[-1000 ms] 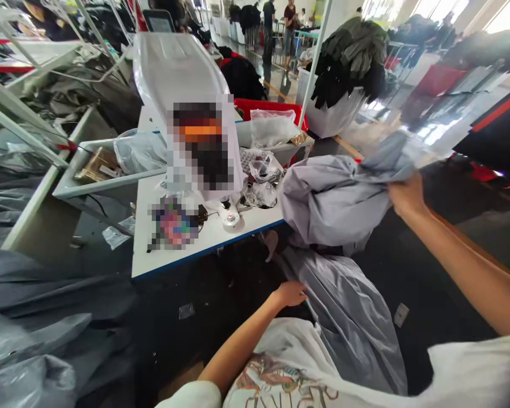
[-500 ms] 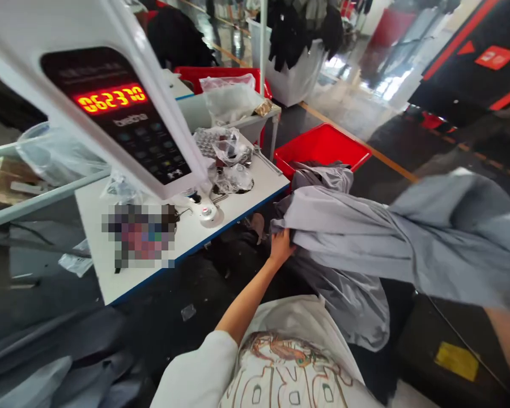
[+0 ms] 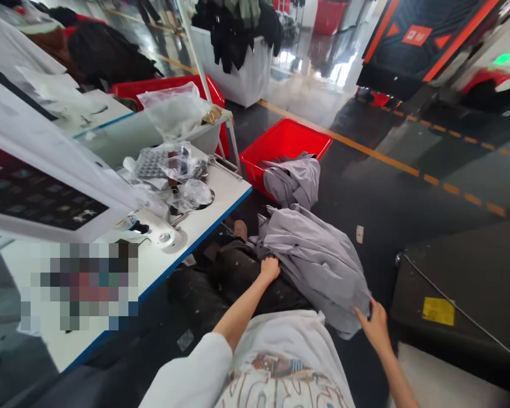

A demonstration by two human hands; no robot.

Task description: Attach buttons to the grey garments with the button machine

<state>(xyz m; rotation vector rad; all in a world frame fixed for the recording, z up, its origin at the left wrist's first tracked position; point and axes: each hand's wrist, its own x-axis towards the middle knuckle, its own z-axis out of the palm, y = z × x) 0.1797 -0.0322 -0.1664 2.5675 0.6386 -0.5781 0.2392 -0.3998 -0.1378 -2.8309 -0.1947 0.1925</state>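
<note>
Taking the view's centre as the hub: the cloth (image 3: 318,255), grey & bunched in long folds, is at 4 o'clock, beside our legs (image 3: 242,272) & prob. partly over one, which would take some of its weight. Our L hand (image 3: 270,270), nr 6, is closed in a fist on the cloth's inner edge, prob. to anchor that end. Our R hand (image 3: 373,323), also at 4 but farther out, is at the opp. end, thumb & fingers round the edge; can't tell if it's pinching or just touching. W/ hands at both ends, the folds run lengthwise between them. The bin (image 3: 295,136), red, at 1, sits on the floor (image 3: 348,198) just past the cloth, prob. to be handy from our seat; a 2nd cloth (image 3: 292,177), also grey, hangs over its near end. Can't tell if the two are joined. The table (image 3: 225,187) is at 8-9, w/ the machine (image 3: 165,235) nr its front edge, prob. for easy access, & plastic bags (image 3: 193,195) behind, away from our lap.
</note>
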